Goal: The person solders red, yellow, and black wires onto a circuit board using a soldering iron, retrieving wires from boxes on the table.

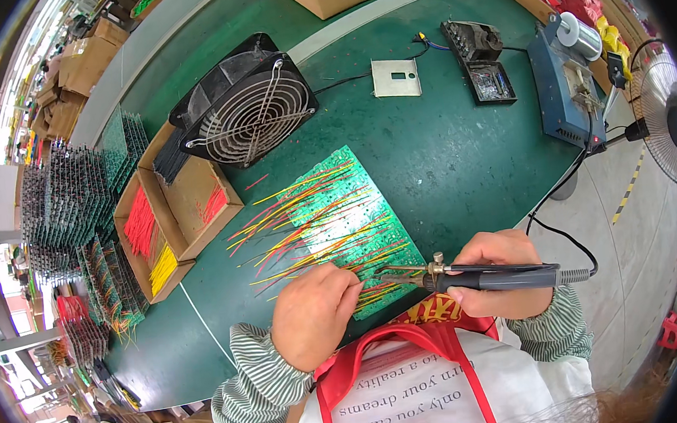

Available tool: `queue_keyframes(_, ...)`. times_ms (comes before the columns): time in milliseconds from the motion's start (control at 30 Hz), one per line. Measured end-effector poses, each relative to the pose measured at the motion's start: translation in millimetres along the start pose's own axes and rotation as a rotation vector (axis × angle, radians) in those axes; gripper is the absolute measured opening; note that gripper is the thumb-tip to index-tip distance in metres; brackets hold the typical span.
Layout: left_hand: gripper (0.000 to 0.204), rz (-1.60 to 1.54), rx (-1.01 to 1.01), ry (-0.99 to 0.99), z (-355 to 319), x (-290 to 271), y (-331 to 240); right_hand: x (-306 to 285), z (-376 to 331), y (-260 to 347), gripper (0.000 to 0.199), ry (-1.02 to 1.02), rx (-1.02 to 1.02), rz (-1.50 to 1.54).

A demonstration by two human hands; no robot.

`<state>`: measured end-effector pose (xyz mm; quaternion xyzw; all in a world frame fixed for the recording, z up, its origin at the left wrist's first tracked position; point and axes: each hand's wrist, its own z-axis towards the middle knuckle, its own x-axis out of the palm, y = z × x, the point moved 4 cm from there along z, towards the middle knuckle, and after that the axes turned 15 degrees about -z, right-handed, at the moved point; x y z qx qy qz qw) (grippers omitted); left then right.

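My right hand (502,274) is wrapped round a grey-and-black soldering iron (503,279) with a thin metal feed tube and brass fitting along its front. The iron's tip points left, over the near part of a green circuit board panel (392,235). Rows of red, yellow and black wires (306,206) stick out from the panel toward the left. My left hand (315,313) is closed in a pinch at the panel's near left edge, close to the iron's tip. Its fingertips are among the wire ends, and what they pinch is hidden.
A black fan (247,111) stands beyond the panel. Left of it, a divided cardboard box (191,255) holds red, yellow and black wires, beside stacked circuit boards (75,204). At the far right sit a blue solder feeder (560,91) with a spool and a black iron stand (473,50). A cable (563,230) hangs beside the table edge.
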<state>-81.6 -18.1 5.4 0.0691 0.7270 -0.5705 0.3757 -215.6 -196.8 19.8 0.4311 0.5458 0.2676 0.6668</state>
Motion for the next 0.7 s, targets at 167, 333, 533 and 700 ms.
queue_keyframes(167, 0.007, -0.001, -0.005, 0.058, 4.5, 0.2, 0.6, 3.3, 1.4, -3.6, 0.015, 0.017, 0.007, 0.002)
queue_keyframes(333, 0.006, -0.003, -0.03, 0.102, 7.9, -2.2, 1.5, 3.3, 3.2, -2.9, 0.015, 0.029, 0.027, 0.042)
queue_keyframes(533, 0.006, -0.002, -0.04, 0.114, 9.2, -3.5, 3.1, -8.1, 2.4, -1.6, 0.017, -0.063, -0.069, -0.011)
queue_keyframes(700, 0.006, 0.09, 0.008, 0.034, 1.8, -9.7, -5.6, -2.4, -2.8, -9.5, 0.021, -0.225, 0.002, 0.073)
